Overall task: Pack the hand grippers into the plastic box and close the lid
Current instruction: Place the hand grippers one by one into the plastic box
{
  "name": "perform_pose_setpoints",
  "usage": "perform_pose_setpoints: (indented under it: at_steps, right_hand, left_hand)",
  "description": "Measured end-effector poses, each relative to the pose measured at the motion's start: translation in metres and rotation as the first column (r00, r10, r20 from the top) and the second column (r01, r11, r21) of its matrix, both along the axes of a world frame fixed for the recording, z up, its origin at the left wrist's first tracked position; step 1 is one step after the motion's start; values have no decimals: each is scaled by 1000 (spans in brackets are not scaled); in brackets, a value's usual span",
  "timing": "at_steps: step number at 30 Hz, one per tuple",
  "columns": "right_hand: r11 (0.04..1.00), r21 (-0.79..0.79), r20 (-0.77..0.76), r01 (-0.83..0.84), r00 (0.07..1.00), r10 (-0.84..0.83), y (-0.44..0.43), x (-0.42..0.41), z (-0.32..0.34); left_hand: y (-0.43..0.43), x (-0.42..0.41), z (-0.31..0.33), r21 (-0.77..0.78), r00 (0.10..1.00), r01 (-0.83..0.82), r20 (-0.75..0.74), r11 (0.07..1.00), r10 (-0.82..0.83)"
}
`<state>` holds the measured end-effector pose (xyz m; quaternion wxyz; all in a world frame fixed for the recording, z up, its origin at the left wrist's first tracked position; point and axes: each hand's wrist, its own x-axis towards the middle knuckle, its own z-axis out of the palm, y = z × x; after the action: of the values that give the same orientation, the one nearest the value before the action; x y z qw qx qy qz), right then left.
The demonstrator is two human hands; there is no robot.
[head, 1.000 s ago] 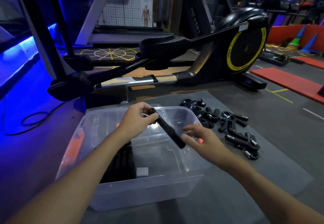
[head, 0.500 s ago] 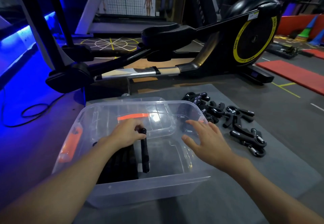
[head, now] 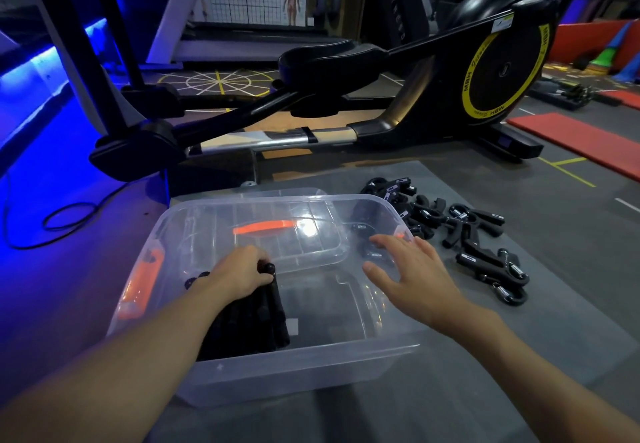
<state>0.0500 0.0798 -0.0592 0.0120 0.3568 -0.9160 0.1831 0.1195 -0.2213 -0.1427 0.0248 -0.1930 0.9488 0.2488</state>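
Packing is under way. The left hand (head: 242, 274) is inside the plastic box (head: 311, 370), fingers curled round the top end of 1 black hand gripper (head: 278, 311), which lies against others stacked below the palm. The right hand (head: 412, 276) hovers over the box's right side, fingers spread wide, holding nothing. Beyond its fingertips, loose grippers (head: 474, 245) lie on the mat (head: 561, 252); fetching 1 likely comes next.

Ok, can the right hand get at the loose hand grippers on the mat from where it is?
Probably yes. The right hand is open and empty above the right rim of the plastic box, and the hand grippers lie uncovered on the mat just beside it, with nothing between.
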Motion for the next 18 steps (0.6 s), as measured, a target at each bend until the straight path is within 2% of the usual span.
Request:
perform_pose_setpoints:
  at_steps: [10, 15, 16, 18]
  right_hand:
    - [999, -45, 11, 2, 1000, -2, 0, -1, -1]
    - [994, -110, 40, 13, 999, -9, 0, -1, 1]
    - [985, -171, 63, 29, 998, -18, 0, -1, 1]
    - [933, -343, 205, 112, 978, -42, 2, -4, 4]
  left_hand:
    - [9, 0, 10, -74, 999, 20, 30, 997, -18]
    - [42, -12, 54, -12, 979, 56, -195, 998, -57]
    - [54, -16, 65, -13, 966, 73, -247, 997, -74]
    - [78, -23, 88, -19, 928, 118, -353, 993, -117]
